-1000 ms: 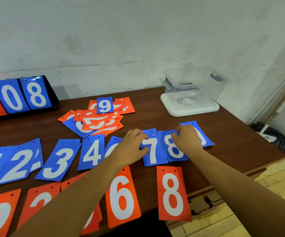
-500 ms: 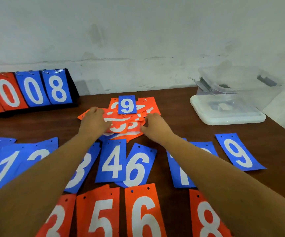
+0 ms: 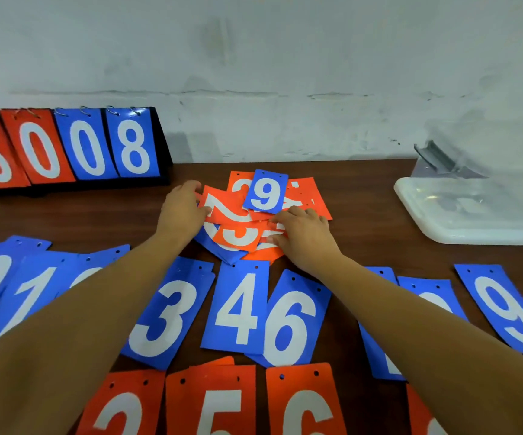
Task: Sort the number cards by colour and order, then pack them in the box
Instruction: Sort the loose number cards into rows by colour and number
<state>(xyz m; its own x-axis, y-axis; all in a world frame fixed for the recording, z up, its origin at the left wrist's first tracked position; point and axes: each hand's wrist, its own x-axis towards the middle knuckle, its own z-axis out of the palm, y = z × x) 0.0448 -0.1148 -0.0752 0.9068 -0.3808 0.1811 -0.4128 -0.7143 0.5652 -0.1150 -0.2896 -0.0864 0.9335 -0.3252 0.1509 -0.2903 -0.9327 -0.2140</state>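
Both hands work a jumbled pile of orange number cards [image 3: 238,215] on a brown table [image 3: 363,189]: left hand [image 3: 183,210] pinching the pile's left edge, right hand [image 3: 304,235] pressing fingers flat on its right side. Clear plastic box [image 3: 473,196] sits far right.

Two bare forearms come in from the bottom edge, with no sleeve showing on either up to the frame's edge. The left hand [image 3: 181,211] and right hand [image 3: 304,234] show no gloves, and the visible fingers have short nails
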